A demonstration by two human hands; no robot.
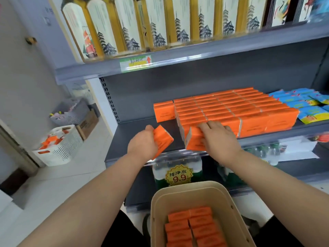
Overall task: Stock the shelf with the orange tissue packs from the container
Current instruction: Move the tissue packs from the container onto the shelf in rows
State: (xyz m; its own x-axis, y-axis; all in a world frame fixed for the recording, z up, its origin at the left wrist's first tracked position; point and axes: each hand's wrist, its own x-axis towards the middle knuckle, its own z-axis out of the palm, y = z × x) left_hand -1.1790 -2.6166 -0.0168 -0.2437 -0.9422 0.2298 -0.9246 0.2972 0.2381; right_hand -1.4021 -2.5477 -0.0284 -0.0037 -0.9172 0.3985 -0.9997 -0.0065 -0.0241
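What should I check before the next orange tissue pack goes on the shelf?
1. The left hand grips an orange tissue pack: ok.
2. The shelf has bare space left of the orange stack: ok.
3. The front pack under the right hand stands straight: not ok, it tilts.
4. The right hand has a firm grip on the front pack: cannot tell, the thumb is hidden.
5. The beige container holds more packs: ok, several.
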